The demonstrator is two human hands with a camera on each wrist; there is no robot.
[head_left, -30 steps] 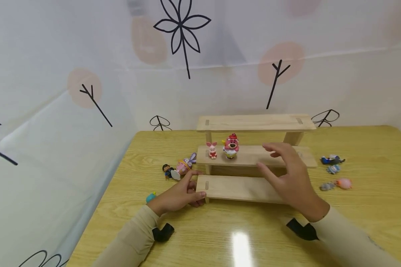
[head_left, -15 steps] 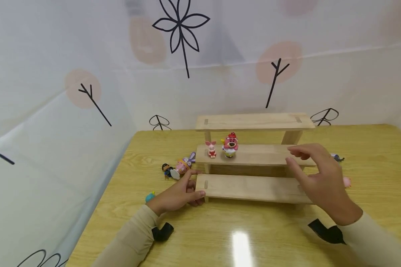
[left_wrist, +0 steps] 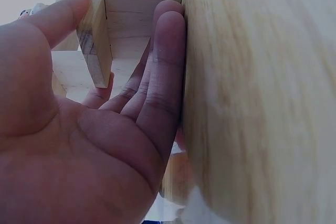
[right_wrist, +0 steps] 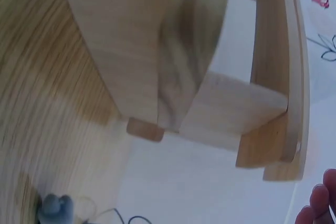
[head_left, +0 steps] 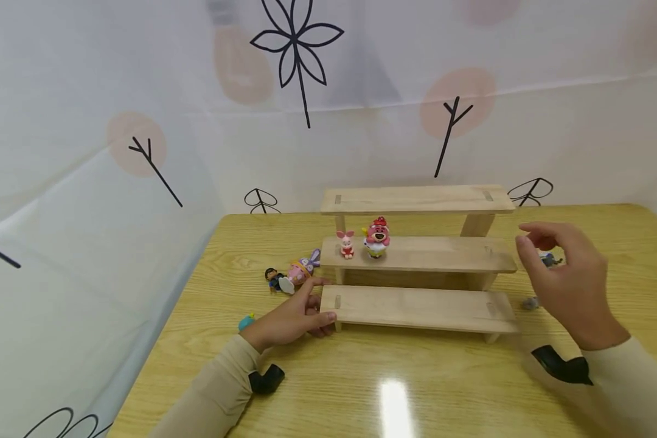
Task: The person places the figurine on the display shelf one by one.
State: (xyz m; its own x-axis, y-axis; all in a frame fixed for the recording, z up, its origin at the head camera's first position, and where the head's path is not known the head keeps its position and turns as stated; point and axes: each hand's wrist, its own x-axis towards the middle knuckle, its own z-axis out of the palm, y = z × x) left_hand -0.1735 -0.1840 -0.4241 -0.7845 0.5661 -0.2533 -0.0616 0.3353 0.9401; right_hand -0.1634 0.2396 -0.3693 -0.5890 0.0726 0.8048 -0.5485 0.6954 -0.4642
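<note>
A three-step wooden display shelf [head_left: 410, 307] stands on the table. At its left end my left hand [head_left: 292, 316] grips the lowest board, thumb on the front side and index finger at the back. In the left wrist view that board's end [left_wrist: 97, 40] lies between thumb and index finger, the other fingers low along the tabletop. My right hand [head_left: 575, 280] hovers right of the shelf, holding nothing, fingers loosely curved with a gap to the thumb. It partly covers small toys there. On the middle step stand a piglet figurine [head_left: 346, 246] and a pink bear figurine [head_left: 377, 237].
Left of the shelf lie a dark-haired figurine [head_left: 274, 280] and a rabbit-eared one [head_left: 302, 271]. A teal toy [head_left: 246, 322] sits by the left wrist. To the right are a dark blue toy [head_left: 550, 260] and a small grey figurine [head_left: 530, 303]. A patterned cloth [head_left: 361, 146] hangs behind.
My right hand has moved right, from over the shelf's middle step to beyond its right end, uncovering the lower boards' right ends. The left hand and both figurines on the shelf stay put.
</note>
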